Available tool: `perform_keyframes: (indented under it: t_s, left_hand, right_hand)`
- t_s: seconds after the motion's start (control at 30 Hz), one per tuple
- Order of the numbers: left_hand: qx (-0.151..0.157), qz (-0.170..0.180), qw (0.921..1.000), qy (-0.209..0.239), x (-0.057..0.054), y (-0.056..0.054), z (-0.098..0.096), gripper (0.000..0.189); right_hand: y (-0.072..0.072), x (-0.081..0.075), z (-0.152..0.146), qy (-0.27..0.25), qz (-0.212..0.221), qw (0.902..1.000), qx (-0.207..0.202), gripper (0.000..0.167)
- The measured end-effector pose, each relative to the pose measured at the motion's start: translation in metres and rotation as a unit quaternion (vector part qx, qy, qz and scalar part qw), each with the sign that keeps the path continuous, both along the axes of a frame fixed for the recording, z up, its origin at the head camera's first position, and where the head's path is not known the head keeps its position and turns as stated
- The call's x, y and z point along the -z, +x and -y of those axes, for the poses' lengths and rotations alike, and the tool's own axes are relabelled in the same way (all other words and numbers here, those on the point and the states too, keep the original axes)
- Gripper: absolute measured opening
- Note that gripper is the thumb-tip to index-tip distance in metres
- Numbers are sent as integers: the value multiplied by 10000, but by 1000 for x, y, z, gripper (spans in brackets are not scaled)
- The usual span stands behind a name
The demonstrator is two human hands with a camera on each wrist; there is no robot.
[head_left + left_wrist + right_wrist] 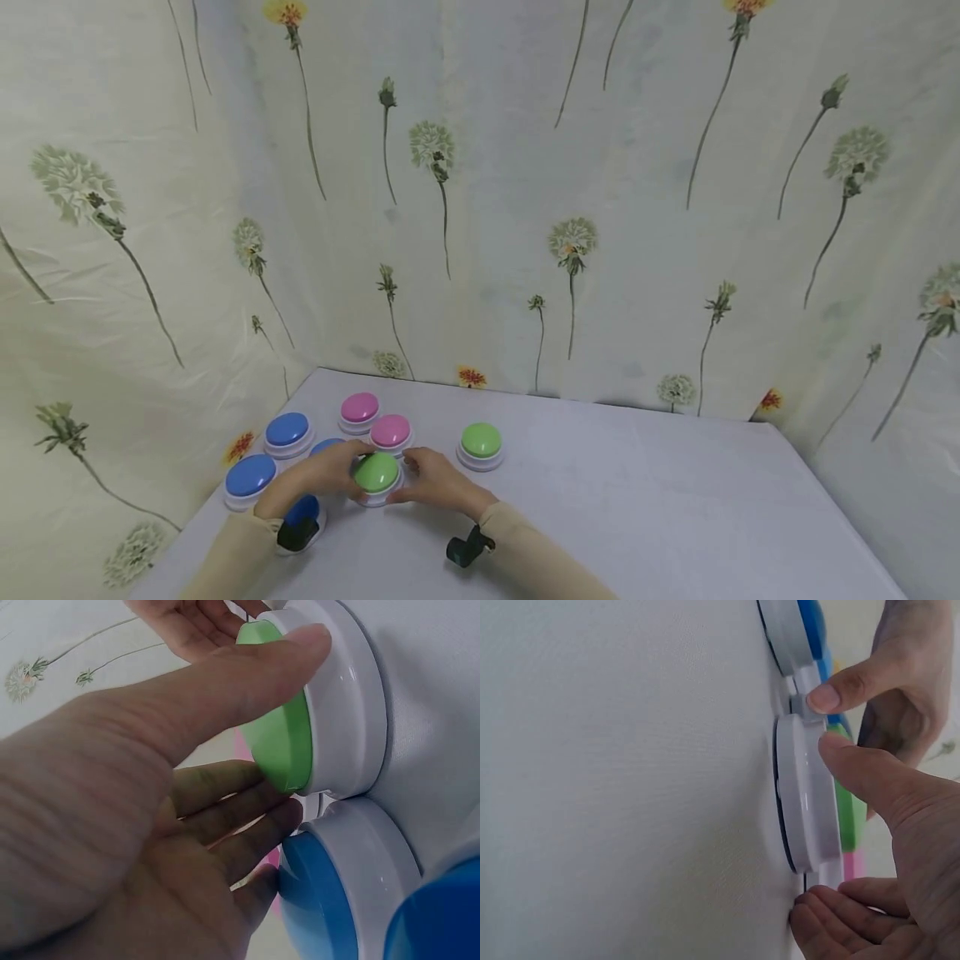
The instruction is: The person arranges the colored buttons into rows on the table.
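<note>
A green push button (377,472) with a round white base sits on the table between my two hands. From its left, my left hand (330,471) holds it; in the left wrist view the thumb (307,646) lies along the white base while the fingers reach the green cap's other side. On the right, my right hand (442,483) grips the same button, its thumb (840,746) on the base in the right wrist view and its fingers curled around the opposite side. A blue button (311,892) stands just beside my left fingers.
Two pink buttons (360,407) stand behind the held one. Several blue buttons (251,475) are to the left, one partly under my left wrist. Another green button (481,440) stands apart to the right. The white table (675,500) meets a flower-printed curtain (495,208) at the back.
</note>
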State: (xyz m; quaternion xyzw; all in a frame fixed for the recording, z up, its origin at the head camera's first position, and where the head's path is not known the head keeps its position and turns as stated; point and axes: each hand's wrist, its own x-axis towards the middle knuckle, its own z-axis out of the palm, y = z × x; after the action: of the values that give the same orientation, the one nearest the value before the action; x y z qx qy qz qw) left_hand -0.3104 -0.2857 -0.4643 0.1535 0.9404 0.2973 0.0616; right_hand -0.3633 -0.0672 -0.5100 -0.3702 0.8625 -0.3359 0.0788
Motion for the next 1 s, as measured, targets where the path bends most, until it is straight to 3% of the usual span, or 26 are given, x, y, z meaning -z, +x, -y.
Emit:
perform_keyframes:
  t_s: [0.17,0.3,0.57,0.8,1.0]
  left_hand:
    - [212,-54,9997,-45,2,-3,0,72]
    - [323,-10,9994,-98,3,-7,-2,70]
    - [203,180,9994,-236,1,-10,-4,71]
    - [357,62,9988,-340,2,-11,-2,70]
    - [288,118,9991,-279,2,-9,-1,71]
  right_hand:
    - [-2,4,11,-209,-173,9994,-229,70]
    - [-1,7,18,-212,-368,9989,-218,69]
    - [5,3,22,-12,-494,9988,28,72]
    - [6,8,21,-166,-457,9988,83,66]
    - [4,11,18,-286,-421,9987,82,64]
